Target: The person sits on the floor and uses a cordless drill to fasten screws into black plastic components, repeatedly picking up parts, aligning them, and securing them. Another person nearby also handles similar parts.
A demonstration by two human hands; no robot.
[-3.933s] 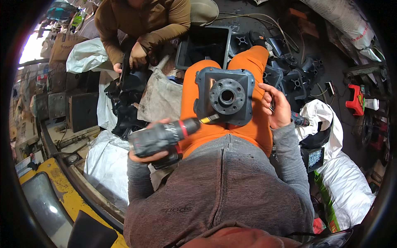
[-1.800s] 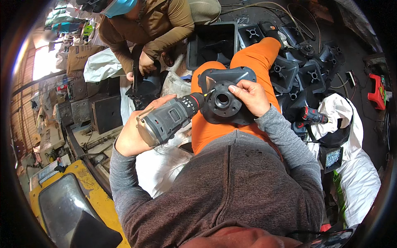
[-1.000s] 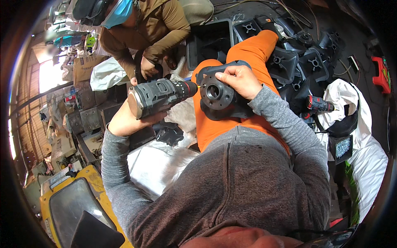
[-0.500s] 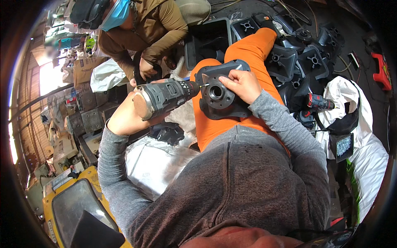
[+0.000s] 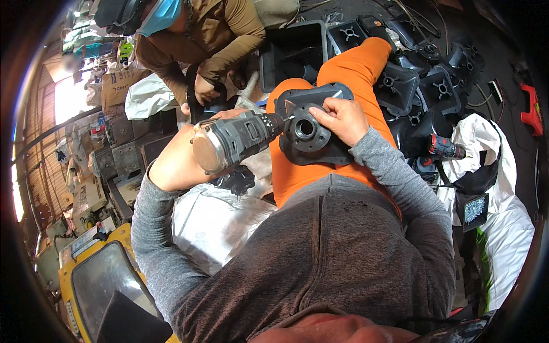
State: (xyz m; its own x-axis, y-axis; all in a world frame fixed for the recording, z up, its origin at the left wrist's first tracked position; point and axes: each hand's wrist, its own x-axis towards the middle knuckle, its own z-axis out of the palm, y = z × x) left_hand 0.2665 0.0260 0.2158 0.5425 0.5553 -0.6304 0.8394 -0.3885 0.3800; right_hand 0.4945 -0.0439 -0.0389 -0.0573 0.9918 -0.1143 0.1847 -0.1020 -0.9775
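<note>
The left hand (image 5: 182,154), elbow bent at the near left, grips a grey-and-black cordless drill (image 5: 237,140); its long axis slants far-right, bit at the flange's left side. The right hand (image 5: 346,121), reaching in from the near right, presses its thumb on a black, square-based, round-flanged part (image 5: 318,140), flange facing up, on orange-trousered thighs (image 5: 355,67).

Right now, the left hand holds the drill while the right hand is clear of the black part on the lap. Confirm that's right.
Not clear: in the head view, the right hand touches the black part. The left hand does hold the drill.
</note>
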